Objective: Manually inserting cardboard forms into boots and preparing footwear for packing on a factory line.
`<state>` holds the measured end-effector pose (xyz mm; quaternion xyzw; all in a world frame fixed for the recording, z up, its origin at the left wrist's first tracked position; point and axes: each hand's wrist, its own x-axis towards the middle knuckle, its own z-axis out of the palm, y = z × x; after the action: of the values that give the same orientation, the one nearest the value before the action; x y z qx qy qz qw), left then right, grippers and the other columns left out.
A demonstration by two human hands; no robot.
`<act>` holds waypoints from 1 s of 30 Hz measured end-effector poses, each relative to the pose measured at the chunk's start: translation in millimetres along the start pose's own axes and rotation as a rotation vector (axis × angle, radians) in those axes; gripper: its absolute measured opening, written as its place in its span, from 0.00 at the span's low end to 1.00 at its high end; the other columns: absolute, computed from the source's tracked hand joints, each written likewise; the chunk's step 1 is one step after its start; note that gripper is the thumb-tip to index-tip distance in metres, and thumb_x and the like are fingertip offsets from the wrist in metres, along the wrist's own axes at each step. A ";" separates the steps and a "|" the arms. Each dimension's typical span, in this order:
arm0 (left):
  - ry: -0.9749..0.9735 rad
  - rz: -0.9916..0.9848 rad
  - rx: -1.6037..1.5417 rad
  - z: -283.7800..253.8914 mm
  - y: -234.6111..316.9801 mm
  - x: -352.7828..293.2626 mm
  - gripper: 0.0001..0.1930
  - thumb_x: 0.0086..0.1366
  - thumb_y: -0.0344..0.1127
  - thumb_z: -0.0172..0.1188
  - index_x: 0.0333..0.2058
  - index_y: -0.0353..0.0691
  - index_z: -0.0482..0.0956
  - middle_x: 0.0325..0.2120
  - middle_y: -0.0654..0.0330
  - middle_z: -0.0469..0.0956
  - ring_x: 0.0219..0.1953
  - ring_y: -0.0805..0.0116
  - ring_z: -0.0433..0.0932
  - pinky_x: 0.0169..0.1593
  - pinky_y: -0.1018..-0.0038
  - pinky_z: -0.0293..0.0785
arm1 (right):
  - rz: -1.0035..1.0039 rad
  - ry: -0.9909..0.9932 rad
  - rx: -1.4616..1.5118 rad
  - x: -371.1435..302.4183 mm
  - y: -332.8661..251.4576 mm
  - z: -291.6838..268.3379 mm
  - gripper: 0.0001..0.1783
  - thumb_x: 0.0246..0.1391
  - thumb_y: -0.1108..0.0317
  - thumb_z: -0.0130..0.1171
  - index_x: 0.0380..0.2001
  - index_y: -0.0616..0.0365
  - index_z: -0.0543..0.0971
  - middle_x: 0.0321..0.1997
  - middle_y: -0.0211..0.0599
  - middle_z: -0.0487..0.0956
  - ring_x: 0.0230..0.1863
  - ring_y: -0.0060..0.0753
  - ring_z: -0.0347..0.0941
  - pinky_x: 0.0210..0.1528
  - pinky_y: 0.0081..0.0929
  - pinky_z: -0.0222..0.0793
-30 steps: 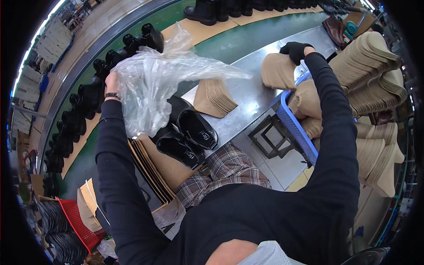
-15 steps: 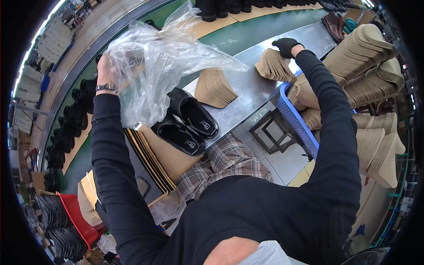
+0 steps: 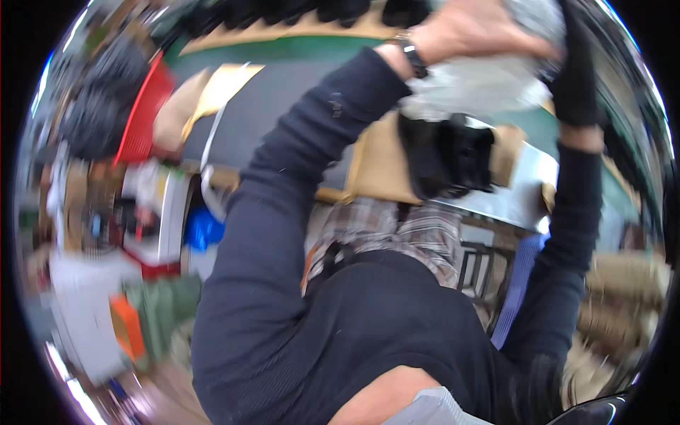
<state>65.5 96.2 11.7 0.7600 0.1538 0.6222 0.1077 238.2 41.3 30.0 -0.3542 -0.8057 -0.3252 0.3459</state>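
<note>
One bag point(image 3: 482, 86): held beyond shoes point(image 3: 446, 154)
Left hand point(image 3: 471, 32): bag gripped
Right hand point(image 3: 575, 81): at bag's right, grip can't be told

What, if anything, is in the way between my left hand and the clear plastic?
Nothing visible: the left hand overlaps the clear plastic directly, though blur obscures the contact. The gloved right hand is at its right side; the black shoes show below, not between.

Left hand point(image 3: 482, 32) against plastic bag point(image 3: 482, 88), gloved right hand point(image 3: 572, 81) adjacent, black shoes point(image 3: 446, 156) at near edge of worktop point(image 3: 525, 185), blue basket point(image 3: 519, 280) below.
</note>
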 end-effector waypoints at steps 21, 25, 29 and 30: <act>0.714 -1.403 0.204 -269.5 120.9 -453.7 0.15 0.57 0.29 0.53 0.42 0.30 0.75 0.38 0.58 0.77 0.41 0.69 0.75 0.47 0.73 0.71 | 0.611 -1.117 1.683 -69.5 -412.9 113.4 0.40 0.42 0.62 0.68 0.58 0.60 0.64 0.57 0.53 0.69 0.59 0.46 0.66 0.56 0.35 0.64; 0.783 -1.366 -0.392 -190.8 101.8 -480.7 0.20 0.57 0.34 0.58 0.48 0.34 0.74 0.40 0.58 0.78 0.45 0.65 0.75 0.53 0.70 0.68 | -0.018 -1.271 1.431 -133.2 -381.0 172.0 0.27 0.43 0.75 0.63 0.51 0.64 0.71 0.49 0.47 0.75 0.50 0.38 0.73 0.49 0.31 0.69; 0.086 -1.381 0.013 -202.6 72.9 -446.2 0.24 0.52 0.36 0.64 0.48 0.35 0.74 0.49 0.52 0.74 0.53 0.60 0.70 0.56 0.68 0.66 | 0.367 -0.979 1.417 -178.2 -359.2 183.4 0.24 0.43 0.80 0.60 0.48 0.62 0.74 0.45 0.49 0.77 0.47 0.40 0.74 0.50 0.31 0.68; -0.030 -1.507 -0.164 -209.0 58.2 -434.0 0.26 0.50 0.37 0.66 0.48 0.35 0.74 0.53 0.50 0.71 0.56 0.59 0.67 0.57 0.68 0.65 | 0.365 -1.032 1.348 -169.0 -354.2 187.9 0.23 0.43 0.80 0.59 0.47 0.62 0.75 0.44 0.49 0.77 0.47 0.41 0.74 0.51 0.31 0.68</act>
<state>-210.7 -123.3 -321.4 0.4471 0.5834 0.3794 0.5620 -19.0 -63.0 -305.1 -0.3007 -0.8133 0.4833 0.1203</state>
